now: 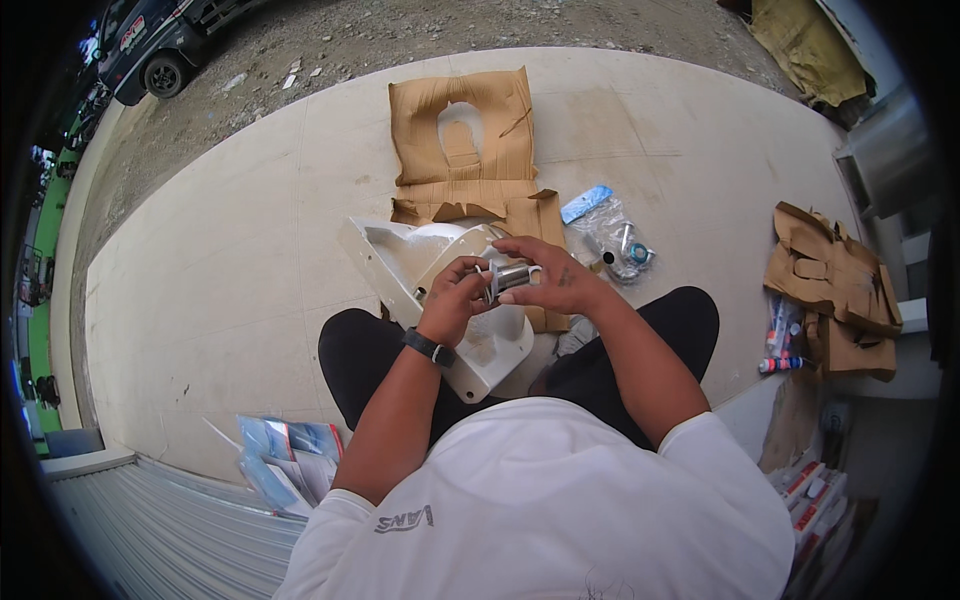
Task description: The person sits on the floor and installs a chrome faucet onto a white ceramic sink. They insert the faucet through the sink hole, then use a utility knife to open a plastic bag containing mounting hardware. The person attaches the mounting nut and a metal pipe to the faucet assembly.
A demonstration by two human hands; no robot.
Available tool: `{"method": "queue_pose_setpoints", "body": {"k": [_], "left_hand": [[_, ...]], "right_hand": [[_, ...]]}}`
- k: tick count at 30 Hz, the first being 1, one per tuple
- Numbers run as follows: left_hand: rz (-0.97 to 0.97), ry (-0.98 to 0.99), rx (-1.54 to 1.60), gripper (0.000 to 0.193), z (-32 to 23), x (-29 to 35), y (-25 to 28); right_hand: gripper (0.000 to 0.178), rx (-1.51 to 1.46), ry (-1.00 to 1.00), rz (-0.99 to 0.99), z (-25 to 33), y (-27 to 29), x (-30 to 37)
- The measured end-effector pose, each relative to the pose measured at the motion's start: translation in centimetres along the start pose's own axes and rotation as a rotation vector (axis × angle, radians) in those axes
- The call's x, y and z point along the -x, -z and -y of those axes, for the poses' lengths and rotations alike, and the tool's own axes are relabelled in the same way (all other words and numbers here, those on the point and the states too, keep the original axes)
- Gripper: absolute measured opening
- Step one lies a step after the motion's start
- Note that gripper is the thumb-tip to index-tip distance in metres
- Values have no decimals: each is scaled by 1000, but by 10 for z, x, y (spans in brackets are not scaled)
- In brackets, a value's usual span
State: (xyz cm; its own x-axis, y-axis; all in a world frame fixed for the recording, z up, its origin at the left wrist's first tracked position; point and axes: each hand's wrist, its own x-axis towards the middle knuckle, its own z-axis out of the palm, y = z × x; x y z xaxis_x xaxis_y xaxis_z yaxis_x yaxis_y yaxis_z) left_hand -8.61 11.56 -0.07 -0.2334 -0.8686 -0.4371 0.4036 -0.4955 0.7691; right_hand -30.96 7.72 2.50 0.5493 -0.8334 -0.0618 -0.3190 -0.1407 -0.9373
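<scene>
A white ceramic wash basin (pixel 400 265) rests tilted between my bent legs, its underside apparently facing up. Above it, both hands grip a shiny chrome drain fitting (pixel 512 276). My left hand (pixel 452 300) is closed around the flanged end, thumb and fingers pinching the rim. From the other side my right hand (pixel 556 279) holds the tube end between thumb and fingers. Just beyond my right hand lies a clear plastic bag (pixel 612 232) with a blue header card and chrome and blue plumbing parts.
Torn brown cardboard (pixel 410 130) lies ahead of the basin on pale floor tiles. More folded cardboard (pixel 835 275) sits at the right, near small packaged parts (pixel 783 335). Blue plastic packets (pixel 285 455) lie at the left by a corrugated sheet (pixel 190 530). A vehicle (pixel 165 50) stands on gravel.
</scene>
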Motion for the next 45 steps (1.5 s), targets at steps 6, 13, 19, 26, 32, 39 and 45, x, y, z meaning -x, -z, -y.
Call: {"method": "queue_pose_setpoints", "body": {"k": [6,13,19,26,32,39,45], "left_hand": [[89,68,82,26,-4,10,4],[160,56,14,20,-5,17,1],[169,49,-65,22,2,9,7],[32,-51,-50,24,9,1,11],[-5,-79,-10,26,8,4,3],[-91,-66,-6,28,2,4,-2],[-148,-50,56,29,10,2,0]], "right_hand": [[65,62,107,26,25,-18,4],[38,-83,118,34,19,-22,7],[37,-63,159,147,26,-14,4],[32,393,137,-402,34,-50,17],[22,539,285,-520,31,-61,16],[26,563,322,-470,33,-62,11],[28,689,262,-530,25,-68,12]]}}
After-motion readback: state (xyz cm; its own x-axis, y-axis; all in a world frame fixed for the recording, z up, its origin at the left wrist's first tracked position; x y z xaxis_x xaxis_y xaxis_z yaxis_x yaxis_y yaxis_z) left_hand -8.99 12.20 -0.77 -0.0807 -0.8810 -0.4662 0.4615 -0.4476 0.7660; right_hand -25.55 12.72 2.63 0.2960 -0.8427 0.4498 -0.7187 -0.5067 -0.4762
